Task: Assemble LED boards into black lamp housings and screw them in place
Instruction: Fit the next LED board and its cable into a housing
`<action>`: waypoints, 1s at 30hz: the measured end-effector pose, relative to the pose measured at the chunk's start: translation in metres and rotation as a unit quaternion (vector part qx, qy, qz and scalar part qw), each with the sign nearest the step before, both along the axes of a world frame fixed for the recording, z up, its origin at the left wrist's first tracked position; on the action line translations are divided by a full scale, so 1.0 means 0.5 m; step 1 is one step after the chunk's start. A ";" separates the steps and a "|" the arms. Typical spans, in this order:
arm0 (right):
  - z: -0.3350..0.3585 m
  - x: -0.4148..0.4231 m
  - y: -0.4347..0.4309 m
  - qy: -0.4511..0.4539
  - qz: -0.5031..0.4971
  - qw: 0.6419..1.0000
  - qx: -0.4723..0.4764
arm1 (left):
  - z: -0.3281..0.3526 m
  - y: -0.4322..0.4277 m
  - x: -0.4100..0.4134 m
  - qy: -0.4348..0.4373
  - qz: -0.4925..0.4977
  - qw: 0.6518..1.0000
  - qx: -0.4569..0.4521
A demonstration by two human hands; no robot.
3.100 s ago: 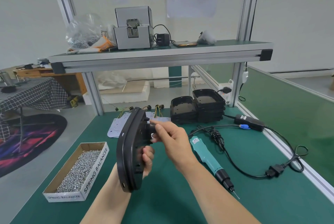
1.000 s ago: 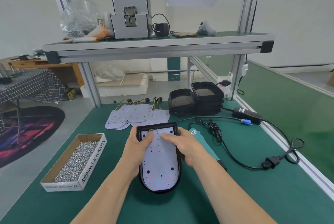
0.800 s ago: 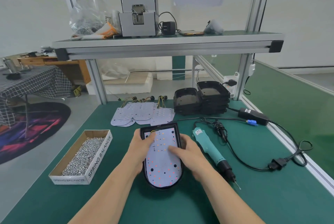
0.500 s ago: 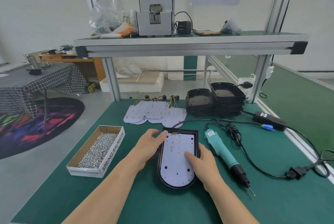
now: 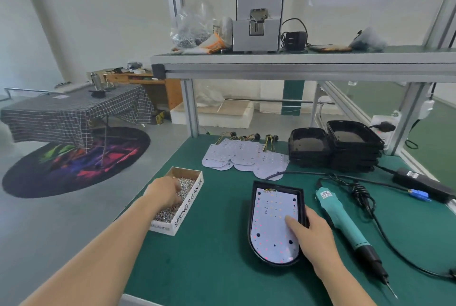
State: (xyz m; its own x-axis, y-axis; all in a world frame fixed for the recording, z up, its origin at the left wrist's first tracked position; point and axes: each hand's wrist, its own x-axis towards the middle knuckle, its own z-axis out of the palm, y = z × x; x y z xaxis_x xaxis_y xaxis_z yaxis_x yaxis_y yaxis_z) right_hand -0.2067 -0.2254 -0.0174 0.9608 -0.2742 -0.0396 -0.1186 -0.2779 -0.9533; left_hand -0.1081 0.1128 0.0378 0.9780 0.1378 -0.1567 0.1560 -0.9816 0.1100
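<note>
Black lamp housing (image 5: 274, 264) lies flat on the green bench mat (image 5: 209, 268), lower centre-right of frame, open side up, rounded end toward the bottom edge. White LED board (image 5: 271, 226) sits inside it, filling the cavity; small wires show at its upper end, and red and yellow dots are scattered over its face. Right hand (image 5: 313, 231) grasps the housing at its right rim: thumb pressed on the board, the other fingers curled down over the outer edge. Left hand (image 5: 164, 193) reaches into the cardboard screw box (image 5: 187, 203) at centre-left, fingertips down among the screws (image 5: 167, 212). The hand is motion-blurred, so I cannot tell whether it pinches any screw. Box side reads "SPRING BALANCER". Teal electric screwdriver (image 5: 340, 219) lies just to the right of the housing, apart from the right hand, bit pointing to the lower right corner and cable coiled above it. Loose LED boards (image 5: 244, 157) are spread above the housing, overlapping, with wired connectors at their far edge. Two stacks of empty housings (image 5: 333, 150) stand to their right, touching each other. Black power adapter (image 5: 419, 182) lies at the right edge. Upper shelf (image 5: 296, 59) carries a grey machine (image 5: 257, 32) and a clear bag beside it.
</note>
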 end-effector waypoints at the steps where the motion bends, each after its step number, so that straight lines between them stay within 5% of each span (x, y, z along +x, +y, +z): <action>1: 0.001 -0.002 0.001 -0.005 -0.002 1.000 -0.003 | -0.011 -0.001 0.000 -0.024 0.007 1.000 -0.014; 9: 0.003 -0.007 0.002 -0.007 -0.009 1.000 -0.012 | -0.032 -0.003 -0.014 -0.168 0.053 0.977 -0.121; 22: 0.005 -0.007 0.002 0.000 -0.011 1.000 -0.010 | -0.022 0.005 -0.002 -0.209 0.175 0.922 -0.273; 24: 0.007 -0.008 0.003 0.000 -0.009 1.000 -0.007 | -0.010 0.009 0.003 -0.193 0.223 0.861 -0.416; 28: 0.010 -0.009 0.006 0.000 -0.009 1.000 -0.001 | 0.033 -0.028 -0.009 -0.116 0.234 0.570 -0.779; 30: 0.011 -0.010 0.007 -0.005 -0.011 1.000 0.007 | 0.052 -0.074 -0.027 -0.060 0.205 0.501 -0.839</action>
